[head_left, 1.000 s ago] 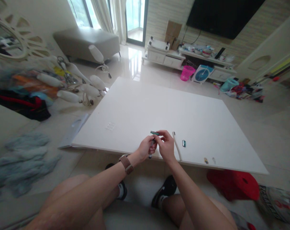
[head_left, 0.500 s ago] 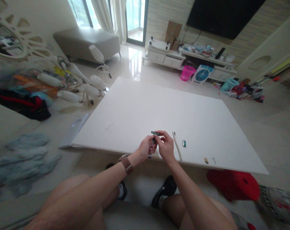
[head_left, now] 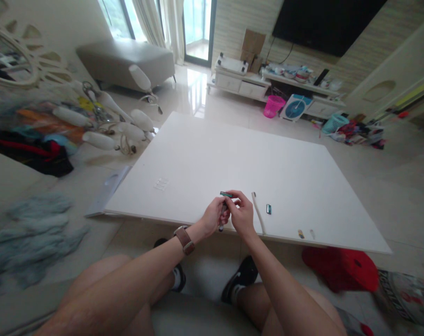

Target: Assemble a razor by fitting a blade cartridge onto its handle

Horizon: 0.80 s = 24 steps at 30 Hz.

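Over the near edge of the white table, my left hand is closed around the dark handle of a razor, whose green-and-black head points away from me. My right hand meets it there, thumb and fingers pinched at the neck just below the head. Part of the handle is hidden by my fingers. To the right lies a toothbrush with a pale handle. Beyond it is a small green-and-black razor cartridge.
A small yellowish piece and a clear piece lie near the table's front edge. Clear plastic strips are on the left. A red stool stands below the right front edge.
The lower end of the razor handle has swung slightly to the right. Both hands keep their hold in nearly the same place.
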{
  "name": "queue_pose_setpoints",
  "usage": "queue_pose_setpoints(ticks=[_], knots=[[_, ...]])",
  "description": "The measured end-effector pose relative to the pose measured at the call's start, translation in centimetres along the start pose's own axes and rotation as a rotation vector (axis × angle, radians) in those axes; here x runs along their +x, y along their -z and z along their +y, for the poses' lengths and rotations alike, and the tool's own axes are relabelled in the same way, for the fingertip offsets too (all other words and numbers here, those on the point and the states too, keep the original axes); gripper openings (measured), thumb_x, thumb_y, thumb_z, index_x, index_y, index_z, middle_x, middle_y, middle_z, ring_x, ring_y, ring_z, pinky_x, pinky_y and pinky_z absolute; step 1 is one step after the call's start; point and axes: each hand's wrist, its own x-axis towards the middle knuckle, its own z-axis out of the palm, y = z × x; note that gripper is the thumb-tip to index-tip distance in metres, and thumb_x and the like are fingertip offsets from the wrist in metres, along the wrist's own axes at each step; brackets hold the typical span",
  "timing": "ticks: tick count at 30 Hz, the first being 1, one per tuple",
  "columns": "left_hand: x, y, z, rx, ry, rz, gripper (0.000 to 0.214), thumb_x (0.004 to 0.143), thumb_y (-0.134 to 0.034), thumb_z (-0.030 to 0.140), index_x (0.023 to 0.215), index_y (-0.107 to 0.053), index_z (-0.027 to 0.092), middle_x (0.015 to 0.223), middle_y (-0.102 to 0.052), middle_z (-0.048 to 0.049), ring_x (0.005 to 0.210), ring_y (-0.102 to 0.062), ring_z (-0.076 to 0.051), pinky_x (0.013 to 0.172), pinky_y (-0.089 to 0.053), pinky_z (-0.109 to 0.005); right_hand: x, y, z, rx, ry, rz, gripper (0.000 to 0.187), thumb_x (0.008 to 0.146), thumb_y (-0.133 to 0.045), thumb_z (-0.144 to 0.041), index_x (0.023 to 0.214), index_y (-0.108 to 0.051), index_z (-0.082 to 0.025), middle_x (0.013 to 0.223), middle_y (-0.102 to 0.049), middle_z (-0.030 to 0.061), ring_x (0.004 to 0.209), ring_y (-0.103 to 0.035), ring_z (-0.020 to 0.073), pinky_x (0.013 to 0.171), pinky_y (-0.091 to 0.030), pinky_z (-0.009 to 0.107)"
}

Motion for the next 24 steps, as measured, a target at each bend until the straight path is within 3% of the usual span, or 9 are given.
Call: queue_pose_setpoints(ticks=[10, 24], knots=[[-0.01, 0.01, 0.03, 0.003, 0.02, -0.01, 0.026, 0.082, -0.049, 0.043, 0.077, -0.049, 0.018, 0.053, -0.034, 0.0056, 0.042, -0.025, -0.007, 0.039, -0.019, -0.017, 0.02, 0.0, 0.17, 0.019, -0.012, -0.004, 0.015, 0.087, -0.064, -0.033, 0.097, -0.07, -0.024, 0.097, -0.072, 0.0043, 0.085, -0.066, 0.0195, 0.062, -0.049, 0.027], [-0.01, 0.03, 0.02, 0.04, 0.014, -0.022, 0.029, 0.082, -0.048, 0.046, 0.074, -0.045, 0.018, 0.053, -0.033, 0.0056, 0.042, -0.024, -0.006, 0.039, -0.018, -0.017, 0.01, 0.01, 0.23, 0.022, -0.02, -0.008, 0.015, 0.087, -0.065, -0.034, 0.096, -0.07, -0.023, 0.096, -0.072, 0.0042, 0.086, -0.066, 0.0202, 0.06, -0.049, 0.026]])
